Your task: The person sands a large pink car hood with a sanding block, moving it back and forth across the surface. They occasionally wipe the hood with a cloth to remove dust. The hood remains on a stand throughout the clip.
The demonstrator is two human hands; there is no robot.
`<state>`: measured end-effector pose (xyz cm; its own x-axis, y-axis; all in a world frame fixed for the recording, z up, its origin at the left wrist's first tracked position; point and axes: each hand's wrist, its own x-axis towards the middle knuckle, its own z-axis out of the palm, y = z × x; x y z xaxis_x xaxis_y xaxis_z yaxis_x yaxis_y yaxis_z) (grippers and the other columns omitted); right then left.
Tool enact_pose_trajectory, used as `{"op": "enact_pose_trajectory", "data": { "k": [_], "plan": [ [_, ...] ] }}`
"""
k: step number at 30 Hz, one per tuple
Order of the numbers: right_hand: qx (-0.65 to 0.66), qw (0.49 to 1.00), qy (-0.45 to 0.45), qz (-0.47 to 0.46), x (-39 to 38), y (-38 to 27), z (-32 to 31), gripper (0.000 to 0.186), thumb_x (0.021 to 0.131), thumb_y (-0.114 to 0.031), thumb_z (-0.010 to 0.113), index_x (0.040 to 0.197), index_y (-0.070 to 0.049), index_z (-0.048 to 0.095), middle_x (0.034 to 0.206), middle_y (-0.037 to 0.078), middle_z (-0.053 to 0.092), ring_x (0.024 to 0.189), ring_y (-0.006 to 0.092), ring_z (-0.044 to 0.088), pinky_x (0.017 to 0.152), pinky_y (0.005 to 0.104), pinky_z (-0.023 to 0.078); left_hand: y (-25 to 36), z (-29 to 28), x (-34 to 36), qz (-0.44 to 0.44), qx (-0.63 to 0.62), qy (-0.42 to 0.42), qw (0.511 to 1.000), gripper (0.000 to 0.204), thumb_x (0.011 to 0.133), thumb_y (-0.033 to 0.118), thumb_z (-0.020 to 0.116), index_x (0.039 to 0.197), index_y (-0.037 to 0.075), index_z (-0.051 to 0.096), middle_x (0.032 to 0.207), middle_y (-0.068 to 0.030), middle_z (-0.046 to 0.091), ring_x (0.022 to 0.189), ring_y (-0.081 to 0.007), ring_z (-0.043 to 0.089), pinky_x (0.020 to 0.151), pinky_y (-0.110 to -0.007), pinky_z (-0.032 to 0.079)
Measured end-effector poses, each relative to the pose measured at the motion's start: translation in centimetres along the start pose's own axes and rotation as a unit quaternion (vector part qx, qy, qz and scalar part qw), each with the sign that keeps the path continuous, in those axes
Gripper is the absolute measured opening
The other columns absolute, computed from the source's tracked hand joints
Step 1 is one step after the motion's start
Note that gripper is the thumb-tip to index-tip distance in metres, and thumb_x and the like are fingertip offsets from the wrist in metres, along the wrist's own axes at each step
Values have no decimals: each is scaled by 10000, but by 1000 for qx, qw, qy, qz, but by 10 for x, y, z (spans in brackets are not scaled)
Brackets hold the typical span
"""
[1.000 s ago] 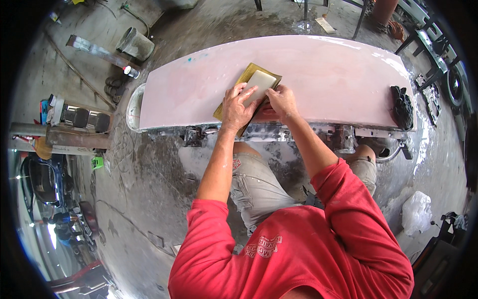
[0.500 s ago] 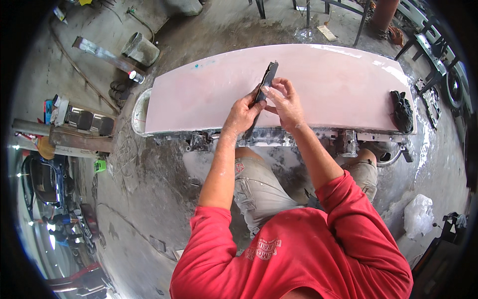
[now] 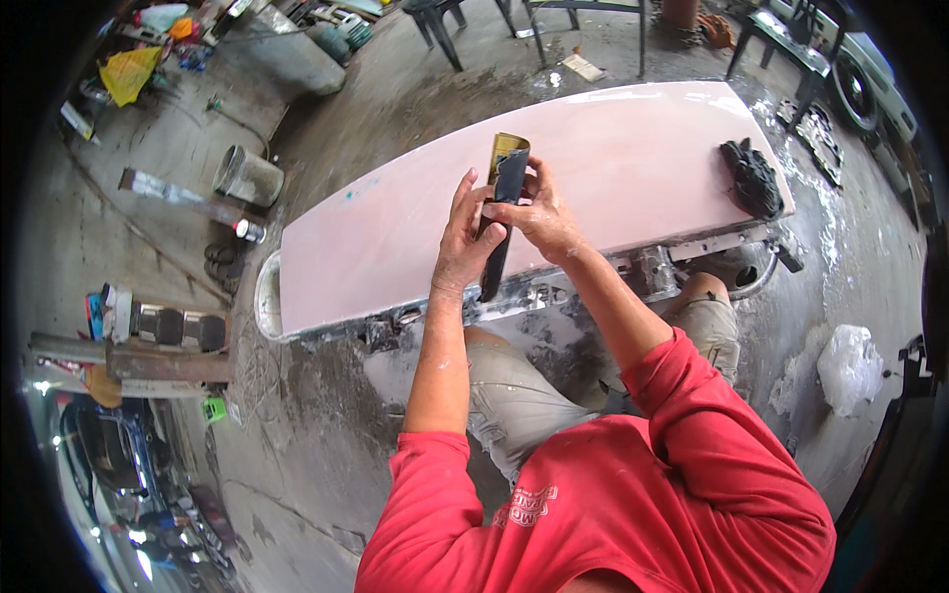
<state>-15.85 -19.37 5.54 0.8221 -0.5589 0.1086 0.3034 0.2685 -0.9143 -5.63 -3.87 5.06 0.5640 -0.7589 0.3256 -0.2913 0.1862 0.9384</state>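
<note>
Both hands are raised over a long, pale pink car panel (image 3: pixel 395 232), around a narrow black sanding block (image 3: pixel 497 262). A strip of dark sandpaper (image 3: pixel 510 176) with a yellowish back stands at the block's far end, its top curled over. My left hand (image 3: pixel 463 242) grips the block from the left, thumb across it and fingers pointing up. My right hand (image 3: pixel 544 215) closes on the sandpaper from the right, thumb in front and fingers behind. The hands nearly meet, partly hiding the block's middle. White residue marks my fingers.
Black gloves (image 3: pixel 753 180) lie on the panel's right end. A white tub (image 3: pixel 268 296) shows under its left end. Around it are a grey bucket (image 3: pixel 249 176), a spray can (image 3: pixel 249 230), a clear plastic bag (image 3: pixel 850 371) and dark plastic chairs (image 3: pixel 791 44).
The block has tipped more upright, and the sandpaper's yellowish back now shows. My right hand has come round onto the sandpaper; my left fingers have straightened. The view has turned, so the panel appears slanted.
</note>
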Motion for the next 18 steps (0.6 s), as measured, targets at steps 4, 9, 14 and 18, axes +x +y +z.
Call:
{"op": "enact_pose_trajectory", "data": {
  "k": [4, 9, 14, 18],
  "plan": [
    [27, 996, -75, -36, 10, -19, -37, 1180, 770, -219, 1038, 1684, 11, 328, 1464, 204, 634, 1343, 290, 633, 1120, 463, 570, 7, 34, 27, -17, -46, -33, 998, 866, 948, 358, 941, 1680, 175, 516, 1430, -79, 672, 1231, -175, 662, 1047, -355, 562],
    [-694, 715, 14, -83, 10, -106, -181, 1396, 712, -808, 912, 1803, -256, 239, 1821, 246, 316, 1591, 503, 444, 1246, 740, 339, 6, -9, 27, 98, 400, -85, 907, 783, 893, 389, 928, 1611, 275, 638, 1562, -223, 641, 1348, -458, 657, 1141, -517, 534],
    [-801, 544, 198, 154, -8, -138, -369, 1353, 650, -988, 795, 1783, -440, 300, 1858, 312, 119, 1608, 693, 252, 1259, 788, 315, -22, -94, -26, -81, 600, -43, 795, 654, 940, 415, 861, 1567, 338, 689, 1635, -174, 602, 1385, -450, 619, 1179, -549, 493],
    [-747, 624, 218, 63, 17, -102, -386, 817, 806, -790, 827, 1444, -287, 749, 1611, 123, 639, 1439, 477, 597, 1119, 646, 538, -52, -74, -45, 18, 586, 13, 810, 566, 958, 417, 821, 1513, 343, 741, 1635, -130, 595, 1393, -405, 574, 1183, -576, 429]
  ]
}}
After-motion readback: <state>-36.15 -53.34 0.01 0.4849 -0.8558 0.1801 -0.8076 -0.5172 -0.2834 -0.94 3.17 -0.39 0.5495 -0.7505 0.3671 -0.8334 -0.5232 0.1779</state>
